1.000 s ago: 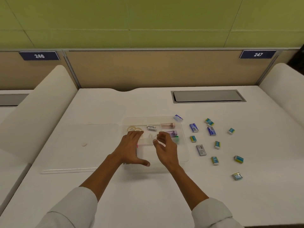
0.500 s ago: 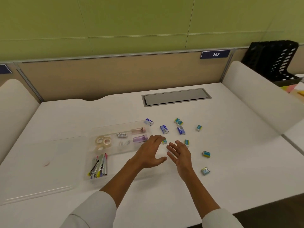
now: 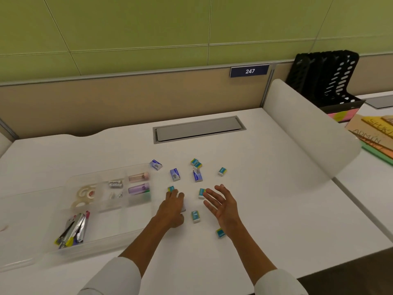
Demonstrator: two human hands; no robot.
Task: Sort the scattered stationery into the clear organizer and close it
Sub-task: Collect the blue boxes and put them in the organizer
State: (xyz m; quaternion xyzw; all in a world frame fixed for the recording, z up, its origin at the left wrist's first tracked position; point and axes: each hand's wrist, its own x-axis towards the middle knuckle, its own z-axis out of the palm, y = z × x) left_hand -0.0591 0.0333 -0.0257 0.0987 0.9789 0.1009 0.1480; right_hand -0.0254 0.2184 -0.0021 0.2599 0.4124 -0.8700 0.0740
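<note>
The little erasers and staple boxes lie scattered on the white desk, just right of the clear organizer; they look light, small and firm, so pinching each by its two long sides should work; the left hand lies palm down over a small grey thing with fingers together; the right hand hovers with fingers spread, holding nothing; the desk looks smooth and slippery; a green wall stands behind.
</note>
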